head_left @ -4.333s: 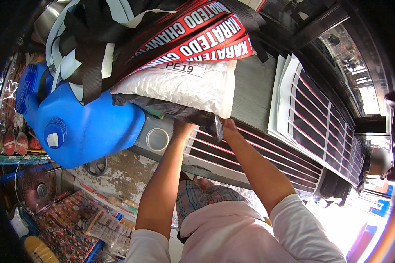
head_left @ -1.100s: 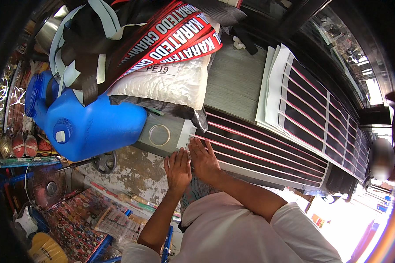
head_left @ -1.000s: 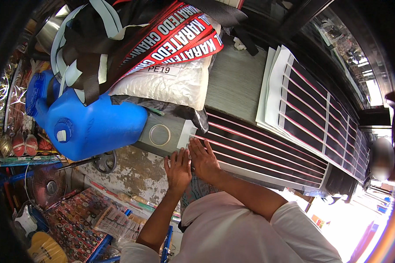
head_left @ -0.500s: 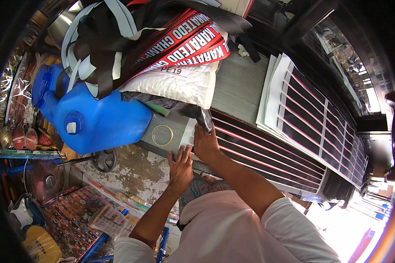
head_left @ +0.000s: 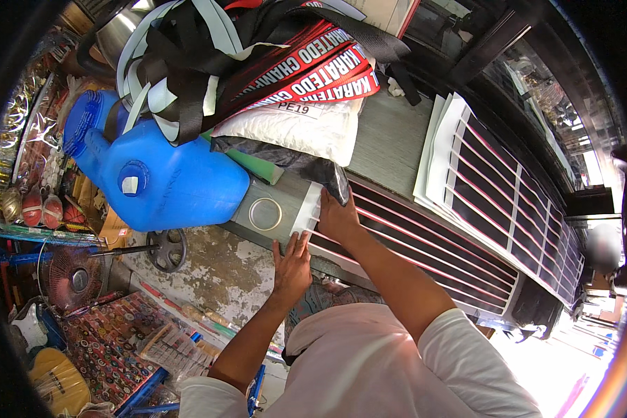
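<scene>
A long printed sheet point(head_left: 425, 251) with black bands and thin red and white lines lies along the grey tabletop. My left hand point(head_left: 292, 268) is at its near left corner, fingers stretched out and their tips on the white margin. My right hand point(head_left: 338, 217) rests farther in on the same sheet, partly under the corner of a black plastic bag point(head_left: 336, 180). Its fingertips are partly hidden there, but the fingers look extended, with nothing visible held. A roll of tape point(head_left: 265, 214) lies flat left of the sheet.
A white plastic package point(head_left: 292, 132) sits behind the bag, under red printed straps point(head_left: 306, 66). A blue jug point(head_left: 177, 177) stands at the left, beside a green item point(head_left: 258, 167). Stacked printed sheets point(head_left: 494, 188) lie at the right. A fan point(head_left: 76, 279) stands lower left.
My right hand has slid slightly, its fingertips now tucked more under the black bag's corner. More of the green item shows. The whole view has shifted a little; my left hand remains at the sheet's corner.
</scene>
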Tool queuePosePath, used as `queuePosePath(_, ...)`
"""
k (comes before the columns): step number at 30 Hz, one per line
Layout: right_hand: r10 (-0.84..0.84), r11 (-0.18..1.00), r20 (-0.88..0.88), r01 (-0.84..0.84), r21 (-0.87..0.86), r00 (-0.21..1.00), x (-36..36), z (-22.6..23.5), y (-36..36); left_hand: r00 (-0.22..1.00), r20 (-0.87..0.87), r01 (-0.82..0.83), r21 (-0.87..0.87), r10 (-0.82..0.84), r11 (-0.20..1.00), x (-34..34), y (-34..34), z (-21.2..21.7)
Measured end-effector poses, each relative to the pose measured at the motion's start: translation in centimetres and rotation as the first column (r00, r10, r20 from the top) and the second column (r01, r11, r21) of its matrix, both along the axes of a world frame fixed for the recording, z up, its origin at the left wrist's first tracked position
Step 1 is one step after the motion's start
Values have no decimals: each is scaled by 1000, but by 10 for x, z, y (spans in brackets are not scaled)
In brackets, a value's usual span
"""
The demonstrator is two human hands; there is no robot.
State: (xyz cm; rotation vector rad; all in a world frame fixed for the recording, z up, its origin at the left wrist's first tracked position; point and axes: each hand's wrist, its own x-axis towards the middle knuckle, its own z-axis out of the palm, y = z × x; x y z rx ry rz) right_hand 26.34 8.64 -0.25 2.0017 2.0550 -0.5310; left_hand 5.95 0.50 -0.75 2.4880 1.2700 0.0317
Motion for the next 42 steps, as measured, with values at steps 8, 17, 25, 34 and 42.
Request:
queuePosePath(8,-54,999,-40,54,5,998,4,-2,5,999,31,-8,-9,9,1000,-2,0,4)
queuePosePath(17,-111,994,-71,110,-19,991,16,-13,25,998,56,-9,-8,10,1000,-6,-1,1)
queuePosePath(25,95,980,136,-69,-185,986,33,3,37,998,59,15,-15,-14,1000,-2,3,5)
queuePosePath(34,-14,994,-9,12,-110,1000,31,33,21,998,57,2,29,-4,1000,-5,1,2)
queuePosePath(42,143,985,219,-161,66,965,27,7,13,998,67,19,-52,-16,998,-10,4,5)
